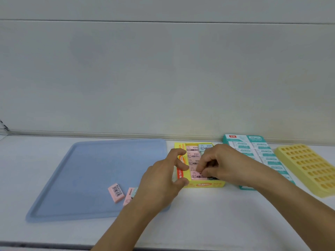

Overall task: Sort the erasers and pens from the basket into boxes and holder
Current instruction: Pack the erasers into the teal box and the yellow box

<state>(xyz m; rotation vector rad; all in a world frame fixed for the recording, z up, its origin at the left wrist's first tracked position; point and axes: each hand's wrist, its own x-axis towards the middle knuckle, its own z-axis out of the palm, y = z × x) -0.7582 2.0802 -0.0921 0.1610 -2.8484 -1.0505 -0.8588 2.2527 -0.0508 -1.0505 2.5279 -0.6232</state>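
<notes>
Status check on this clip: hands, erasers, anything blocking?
Left hand steadying yellow eraser box, fingers on its left wall. Right hand pressing pink eraser into box. Two erasers left on blue tray. Nothing blocking.

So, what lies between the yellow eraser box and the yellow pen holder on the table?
In the head view, the teal box of white erasers lies between the yellow eraser box and the yellow pen holder; the right hand partly covers it.

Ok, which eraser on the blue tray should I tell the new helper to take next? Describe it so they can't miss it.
Start at the big blue tray on the left of the table and look along its near edge. The pink eraser lies there alone, left of the person's left forearm. It shows a white barcode label facing up, while the erasers beside it are partly hidden under the arm.
</notes>
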